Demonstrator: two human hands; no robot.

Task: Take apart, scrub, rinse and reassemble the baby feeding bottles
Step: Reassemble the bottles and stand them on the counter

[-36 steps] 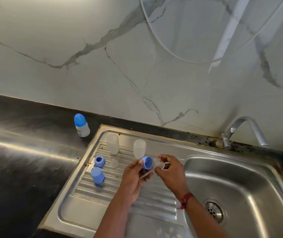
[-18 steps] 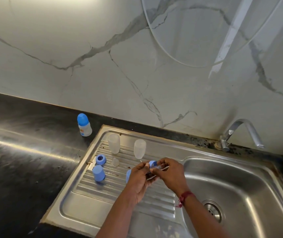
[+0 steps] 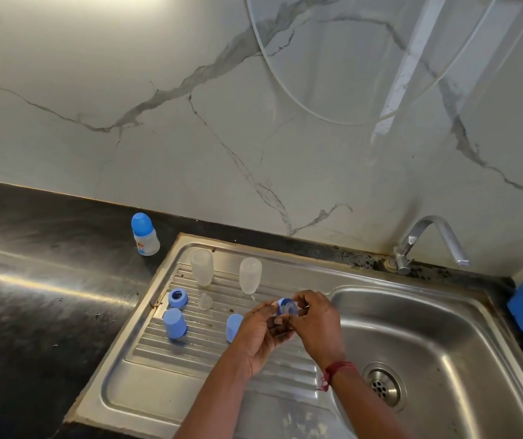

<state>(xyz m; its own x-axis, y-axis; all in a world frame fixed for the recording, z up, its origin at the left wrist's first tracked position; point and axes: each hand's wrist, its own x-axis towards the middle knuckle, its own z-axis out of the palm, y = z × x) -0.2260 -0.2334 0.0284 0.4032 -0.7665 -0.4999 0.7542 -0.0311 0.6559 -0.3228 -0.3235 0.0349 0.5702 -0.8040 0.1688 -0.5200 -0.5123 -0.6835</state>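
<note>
Above the ribbed drainboard [image 3: 146, 369] of the steel sink, the left hand [image 3: 261, 332] and right hand [image 3: 315, 324] meet, the fingers of both curled around a blue screw ring [image 3: 285, 305] with a clear teat seated in it. On the drainboard, two clear bottle bodies [image 3: 202, 268] stand mouth-down at the back. A second blue ring [image 3: 177, 297] and a loose teat [image 3: 205, 301] lie in front of them, with two blue caps [image 3: 174, 323] nearer still. One assembled bottle [image 3: 145, 234] stands upright on the black counter [image 3: 32, 312], just left of the sink
</note>
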